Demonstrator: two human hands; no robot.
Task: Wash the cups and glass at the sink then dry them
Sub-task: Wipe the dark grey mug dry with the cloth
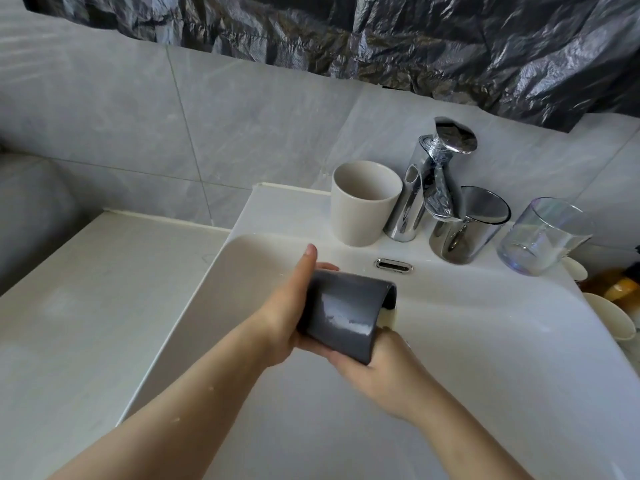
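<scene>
Grey cup (346,306): centre of frame, lying on its side over the sink (485,341).
Left hand (284,310): grips the base end.
Right hand (377,368): at the mouth end; fingers hidden, grip cannot be told.
Handling: glossy, wet, probably slippery; rigid, likely breakable. Hold round the wall.

Both arms are bare from the bottom edge of the view up to the fingers. The left forearm (180,403) carries a few small pale specks on its upper side. The left hand (287,317) shows one short, plain nail. The right forearm (460,431) and right hand (374,368) are bare too.
</scene>
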